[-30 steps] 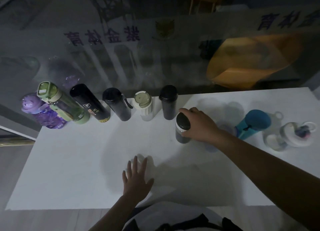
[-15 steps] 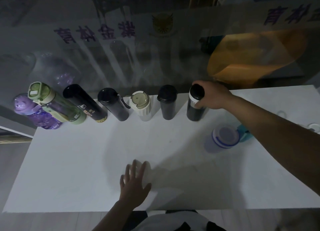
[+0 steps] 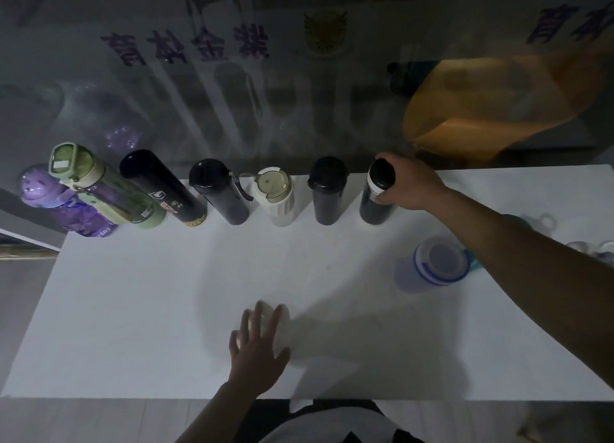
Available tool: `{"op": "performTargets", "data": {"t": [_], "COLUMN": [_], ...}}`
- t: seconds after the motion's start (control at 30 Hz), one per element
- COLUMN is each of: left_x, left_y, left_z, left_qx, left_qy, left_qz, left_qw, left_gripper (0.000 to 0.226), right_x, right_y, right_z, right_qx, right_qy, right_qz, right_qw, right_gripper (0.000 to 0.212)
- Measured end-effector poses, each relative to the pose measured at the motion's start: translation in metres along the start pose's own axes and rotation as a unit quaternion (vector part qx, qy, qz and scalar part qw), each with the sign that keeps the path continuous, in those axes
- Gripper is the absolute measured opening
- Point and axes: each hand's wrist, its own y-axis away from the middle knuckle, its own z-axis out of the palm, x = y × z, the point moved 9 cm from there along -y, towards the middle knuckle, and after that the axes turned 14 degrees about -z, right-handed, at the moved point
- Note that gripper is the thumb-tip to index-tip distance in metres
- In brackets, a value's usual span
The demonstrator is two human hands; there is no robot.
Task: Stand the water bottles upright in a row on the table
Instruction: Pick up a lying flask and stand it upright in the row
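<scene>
Several bottles stand upright in a row along the far edge of the white table (image 3: 139, 309): a purple bottle (image 3: 59, 206), a green one (image 3: 103, 190), a tall black one (image 3: 162, 186), a black flask with a strap (image 3: 221, 193), a white bottle (image 3: 275, 196) and a black tumbler (image 3: 327, 193). My right hand (image 3: 408, 185) grips the top of a dark bottle with a white band (image 3: 377, 200), standing at the row's right end. My left hand (image 3: 259, 346) rests flat on the table near the front edge, fingers apart. A clear bottle with a blue-ringed lid (image 3: 432, 268) stands apart, under my right forearm.
A glass partition with purple lettering (image 3: 186, 47) rises right behind the row. More bottle parts (image 3: 545, 223) lie at the right edge, mostly hidden by my arm. The table's front edge runs just beyond my left wrist.
My right hand carried the dark bottle from the middle of the table back to the right end of the row and set it down. My left hand stayed flat.
</scene>
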Motion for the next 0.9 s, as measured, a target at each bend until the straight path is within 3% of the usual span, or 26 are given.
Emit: {"op": "performTargets", "data": {"t": [0.3,0.4,0.5,0.7,0.8,0.9], "left_x": [0.007,0.020,0.045,0.126,0.174,0.218], "left_y": [-0.006,-0.011,-0.011,-0.001,0.017,0.036], "left_z": [-0.011,-0.026,-0.048,-0.104,-0.129,-0.144], "left_qx": [-0.054,-0.087,-0.114,-0.129,-0.111,-0.047], "left_qy": [0.023,0.042,0.069,0.123,0.167,0.174], "left_qz": [0.003,0.016,0.059,0.181,0.236,0.278], "left_qw": [0.998,0.995,0.989,0.967,0.951,0.944], "left_gripper": [0.083,0.079,0.075,0.080,0.081,0.086], "right_x": [-0.009,-0.027,-0.041,-0.004,0.018,0.035], "right_y": [0.014,0.040,0.084,0.202,0.246,0.253], "right_z": [-0.009,-0.029,-0.049,-0.058,-0.050,-0.047], "right_qx": [0.002,0.056,0.123,0.263,0.294,0.265], "right_qy": [-0.039,-0.094,-0.128,-0.135,-0.141,-0.088], "right_qz": [0.072,0.082,0.087,0.222,0.284,0.267], "right_qw": [0.997,0.991,0.980,0.929,0.902,0.922], "right_gripper": [0.098,0.084,0.055,0.042,0.047,0.056]}}
